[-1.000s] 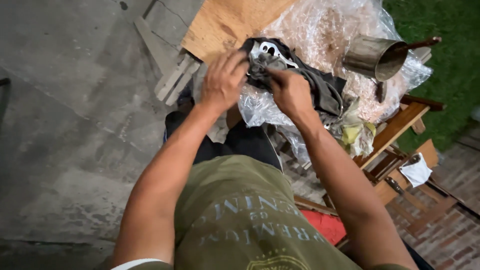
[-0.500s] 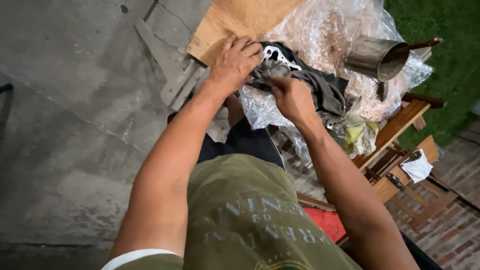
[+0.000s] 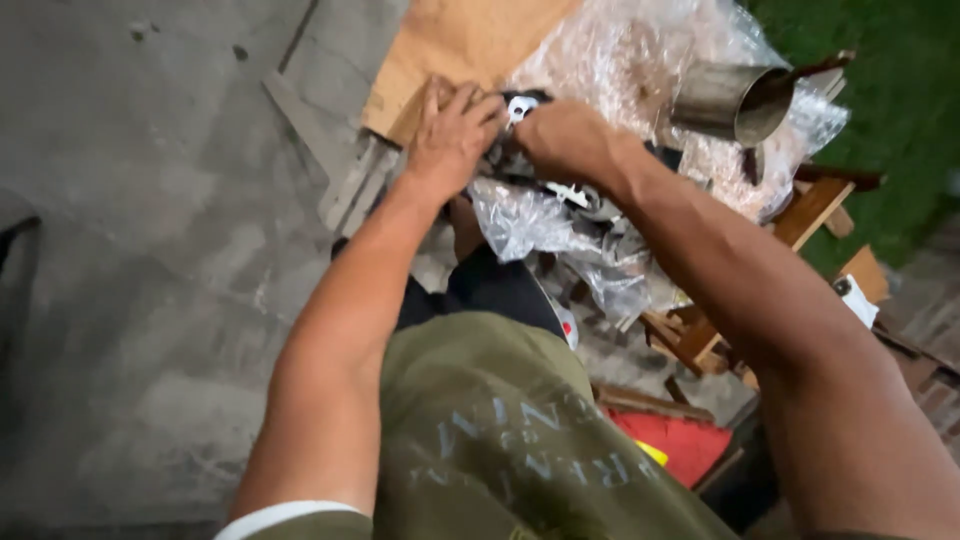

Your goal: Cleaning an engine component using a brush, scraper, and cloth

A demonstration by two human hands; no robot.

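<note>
Both hands meet over a dark metal part [image 3: 520,108] on crinkled plastic wrap [image 3: 620,60]. Left hand [image 3: 452,135] clamps its near-left edge; right hand [image 3: 565,138] closes over its right side. Part lies between them, long axis hidden. Metal cup [image 3: 735,100] sits beyond right.

Crinkled clear plastic wrap [image 3: 640,60] beside flat brown cardboard [image 3: 460,40] up top
</note>
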